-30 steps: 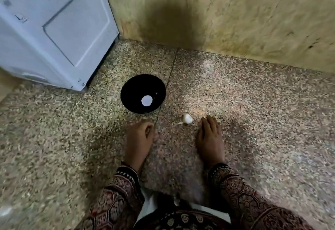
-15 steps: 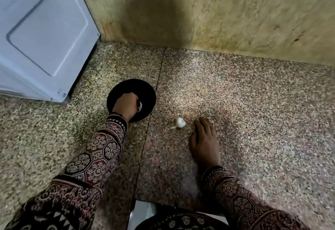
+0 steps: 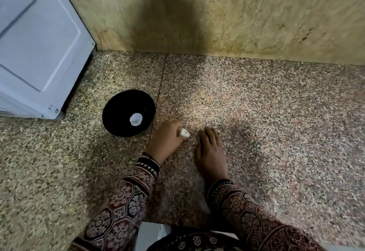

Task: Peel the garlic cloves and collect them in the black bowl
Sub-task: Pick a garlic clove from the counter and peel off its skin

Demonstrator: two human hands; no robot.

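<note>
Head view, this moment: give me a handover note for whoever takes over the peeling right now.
Left hand: grips the garlic clove at floor level, just right of the black bowl.
Right hand: flat on the floor, fingers straight, holding nothing.
Bowl: upright on the floor, one white piece at its bottom, likely a peeled clove.
Done: at most that one piece collected.
To do: the held clove seems to have its skin on; peel it and drop it in the bowl. No other garlic is in view.
</note>
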